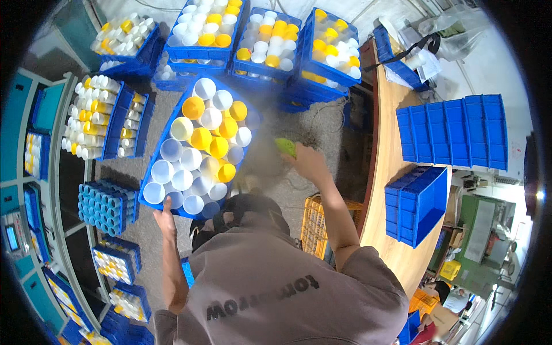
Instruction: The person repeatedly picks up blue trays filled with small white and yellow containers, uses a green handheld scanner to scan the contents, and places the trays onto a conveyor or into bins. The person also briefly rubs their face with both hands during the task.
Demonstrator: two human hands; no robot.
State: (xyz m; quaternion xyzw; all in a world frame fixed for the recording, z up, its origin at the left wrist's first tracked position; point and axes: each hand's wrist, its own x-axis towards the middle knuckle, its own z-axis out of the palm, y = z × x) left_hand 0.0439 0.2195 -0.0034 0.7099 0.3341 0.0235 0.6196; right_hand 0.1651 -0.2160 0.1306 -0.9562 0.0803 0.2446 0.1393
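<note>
A blue plastic crate (150, 181) filled with white and yellow cylindrical cups (190, 158) stands tilted in front of me. My left hand (165, 219) grips its near left corner, the thumb up against the rim beside the cups. Just right of the crate, my right hand (307, 162) is closed round a bright green tool (286, 146). The tool's front end is lost in a greyish blur over the crate's right side, so its exact kind cannot be made out.
Blue crates of cups (267, 37) are stacked along the far wall. More crates (106, 118) line the left, near a rack of light-blue tubes (106, 207). On the right, a wooden bench (386, 155) bears stacked blue crates (454, 131). A yellow-orange basket (314, 224) stands beneath my right arm.
</note>
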